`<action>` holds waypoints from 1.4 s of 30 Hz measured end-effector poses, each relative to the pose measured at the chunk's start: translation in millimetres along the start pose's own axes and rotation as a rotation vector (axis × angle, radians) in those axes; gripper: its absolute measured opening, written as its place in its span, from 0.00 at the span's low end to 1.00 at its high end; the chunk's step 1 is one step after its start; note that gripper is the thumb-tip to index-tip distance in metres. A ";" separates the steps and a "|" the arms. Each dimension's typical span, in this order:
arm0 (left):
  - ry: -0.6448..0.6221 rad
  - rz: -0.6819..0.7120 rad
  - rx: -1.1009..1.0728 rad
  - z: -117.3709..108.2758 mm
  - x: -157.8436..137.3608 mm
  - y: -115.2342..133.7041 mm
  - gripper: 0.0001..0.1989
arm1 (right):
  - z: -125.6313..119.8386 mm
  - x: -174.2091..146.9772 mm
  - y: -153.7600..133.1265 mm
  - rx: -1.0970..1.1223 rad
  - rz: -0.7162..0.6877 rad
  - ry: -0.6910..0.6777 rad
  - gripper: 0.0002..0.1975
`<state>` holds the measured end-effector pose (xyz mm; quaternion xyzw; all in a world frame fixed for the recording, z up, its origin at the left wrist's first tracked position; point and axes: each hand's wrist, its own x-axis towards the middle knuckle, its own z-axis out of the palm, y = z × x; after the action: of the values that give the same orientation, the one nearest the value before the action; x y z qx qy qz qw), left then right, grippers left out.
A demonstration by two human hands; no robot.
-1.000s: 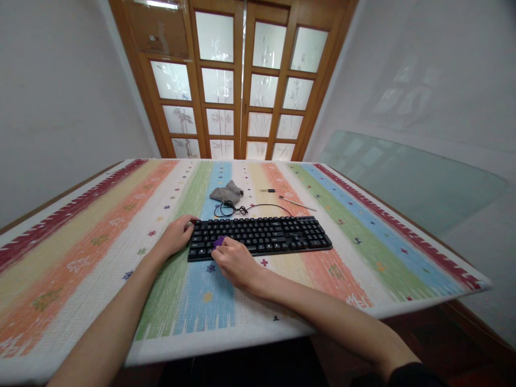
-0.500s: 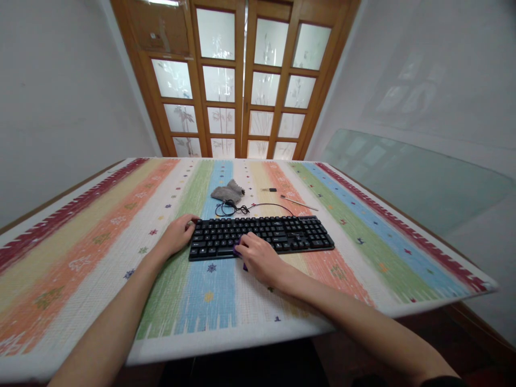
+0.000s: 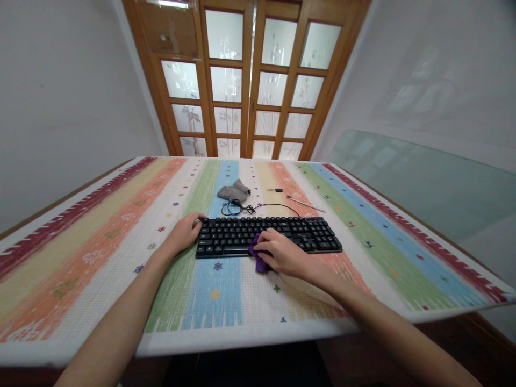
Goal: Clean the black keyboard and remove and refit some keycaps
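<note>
A black keyboard (image 3: 229, 235) lies on the striped tablecloth in front of me. At its left end, my left hand (image 3: 186, 232) grips the edge with fingers and thumb. My right hand (image 3: 282, 252) is closed on a purple cloth (image 3: 262, 263) and presses it on the lower middle keys near the space bar. Part of the cloth hangs over the keyboard's front edge onto the table. The keys under my right hand are hidden. Behind the keyboard lies its looped black cable (image 3: 237, 208).
Past the cable is a crumpled grey cloth (image 3: 234, 192). To its right lie a small brush with a black handle (image 3: 278, 190) and a thin stick-like brush (image 3: 305, 203). The striped tablecloth (image 3: 121, 258) covers the table; glazed wooden doors (image 3: 248, 80) stand beyond.
My right hand has slid the purple cloth to the right along the lower keys, and more of the cloth shows. My left hand still holds the keyboard's left end. The view has shifted slightly.
</note>
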<state>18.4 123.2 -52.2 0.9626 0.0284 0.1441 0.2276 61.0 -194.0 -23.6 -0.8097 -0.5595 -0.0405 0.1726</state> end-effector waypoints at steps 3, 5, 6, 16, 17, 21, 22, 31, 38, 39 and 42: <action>0.003 0.003 -0.009 -0.2 -0.6 0.7 0.16 | -0.4 -2.4 2.0 0.016 0.039 0.020 0.07; 0.006 0.002 -0.012 -0.3 -0.9 0.8 0.15 | 1.2 -2.3 2.1 0.006 0.053 0.030 0.07; 0.007 0.001 -0.014 -0.1 -0.9 0.6 0.15 | 2.7 -1.7 1.9 0.004 0.053 0.031 0.07; 0.021 -0.011 -0.028 3.3 0.6 -3.0 0.14 | 35.4 10.8 -2.6 -0.036 -0.007 0.156 0.05; 0.019 -0.016 -0.027 3.2 0.4 -2.8 0.14 | 38.4 13.6 -5.2 -0.048 -0.022 0.159 0.05; 0.016 -0.025 -0.033 3.0 0.2 -1.7 0.15 | 48.3 32.7 -22.1 -0.091 -0.081 0.142 0.06; 0.018 -0.024 -0.034 3.0 0.1 -1.5 0.15 | 50.4 38.7 -27.1 -0.093 -0.088 0.139 0.06; 0.026 -0.016 -0.036 3.7 0.6 -1.6 0.15 | 49.2 61.5 -38.8 -0.015 -0.128 0.115 0.06; 0.023 -0.021 -0.040 4.1 1.6 -2.7 0.13 | 32.2 60.5 -44.6 0.086 -0.136 0.234 0.05; 0.021 -0.020 -0.044 4.1 1.4 -2.7 0.13 | 32.7 61.7 -46.0 0.079 -0.145 0.232 0.05; 0.016 -0.006 -0.054 3.5 0.3 -2.4 0.11 | 38.2 64.7 -47.4 0.030 -0.165 0.194 0.07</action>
<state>19.8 123.8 -56.2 0.9548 0.0293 0.1518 0.2537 36.5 -108.9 -31.4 -0.7506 -0.6052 -0.1246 0.2342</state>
